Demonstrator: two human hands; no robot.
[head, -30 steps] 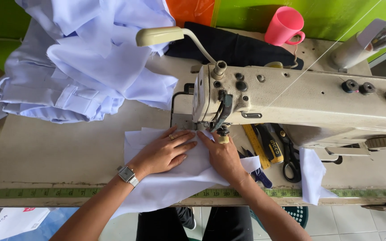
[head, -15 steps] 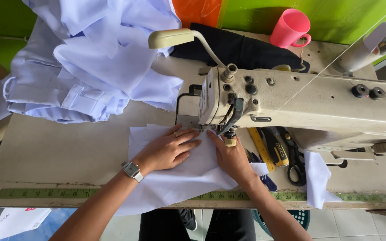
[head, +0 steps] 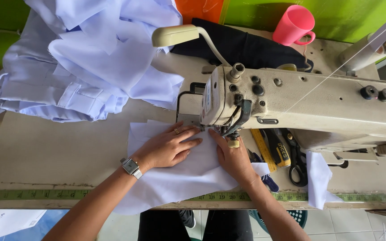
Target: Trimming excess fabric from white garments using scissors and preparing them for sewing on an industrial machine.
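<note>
Here, both hands lie flat on a white cloth piece (head: 188, 174) at frame centre. The left hand (head: 168, 146) is spread open, palm down, fingers fanned toward the needle area, pressing the cloth to the bench (head: 54, 156); it grips nothing. A ring shows on one finger, a wristwatch (head: 131, 167) on the wrist. The right hand (head: 234, 159) also rests open, palm down, on the cloth just right of the left, fingertips pointing up under the head of the sewing machine (head: 309, 107); nothing is clasped in it.

The needle and presser foot are mostly hidden behind the machine head and the fingertips, so the exact stitch point is hard to make out. The cloth's lower edge hangs over the bench front, over a measuring tape (head: 45, 194) fixed along that edge. The machine's right end is cut off by the frame.

The cloth is plain white, thin, in overlapping layers with straight cut edges at upper left, lightly creased under the palms.

At upper left sits a heap of pale blue garments (head: 90, 58). A pink cup (head: 293, 24) stands at upper right, beside dark fabric (head: 242, 47). Black scissors (head: 296, 158) and a yellow-and-black tool (head: 275, 149) lie right of the right hand, under the machine arm.
</note>
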